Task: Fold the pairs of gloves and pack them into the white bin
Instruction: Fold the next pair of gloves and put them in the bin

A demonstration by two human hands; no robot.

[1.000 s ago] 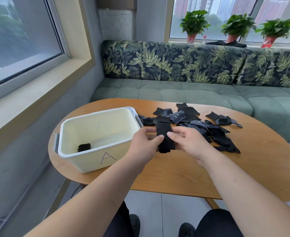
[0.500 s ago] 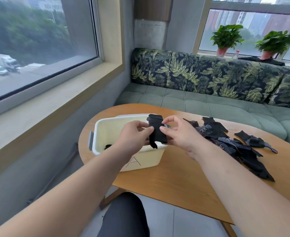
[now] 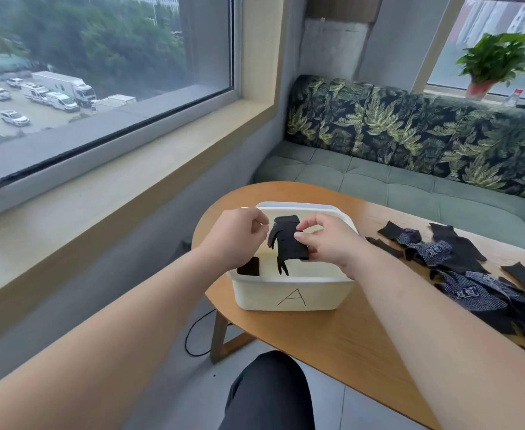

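Note:
The white bin (image 3: 255, 293), marked "A" on its front wall, stands on the left end of the wooden table (image 3: 332, 333). Above the bin's opening hangs a folded black pair of gloves (image 3: 286, 243), glove fingers dangling down; my right hand (image 3: 329, 240) pinches it at its right side. My left hand (image 3: 236, 237) hovers just left of the pair with fingers curled, a small gap between them. Another folded black pair (image 3: 249, 266) lies inside the bin at the front left. Several loose black and patterned gloves (image 3: 469, 274) lie in a pile on the table to the right.
A green sofa (image 3: 410, 187) with a leaf-print back runs behind the table. A wide window ledge (image 3: 106, 212) lies to the left. A potted plant (image 3: 493, 63) stands on the far sill. My knee (image 3: 270, 392) is below the table's edge, with a cable on the floor.
Both hands carried the folded pair left from the table to above the bin. My left hand has come off the pair; my right hand still holds it. The view turned left.

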